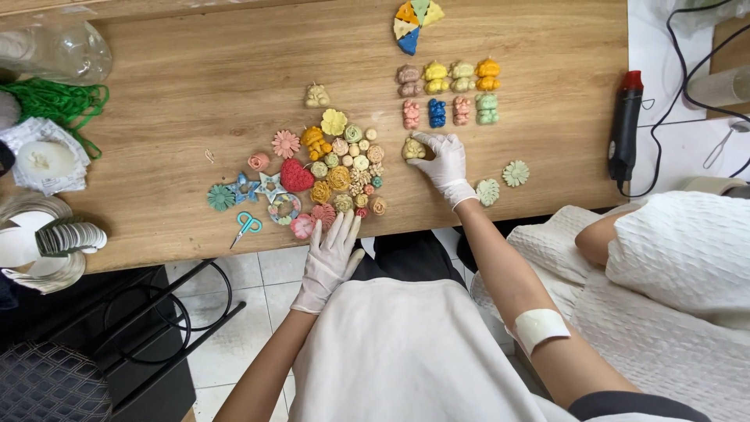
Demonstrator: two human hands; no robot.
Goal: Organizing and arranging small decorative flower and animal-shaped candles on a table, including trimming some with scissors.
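Right hand (443,166) fingers on cream bear figure (413,149); left hand (331,258) flat at table edge (156,258).

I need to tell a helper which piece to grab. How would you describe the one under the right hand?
On the wooden table, find the grid of small coloured bear-shaped pieces near the far edge. Just below its left column, the gloved right hand touches a pale yellow bear-shaped piece, alone outside the rows.
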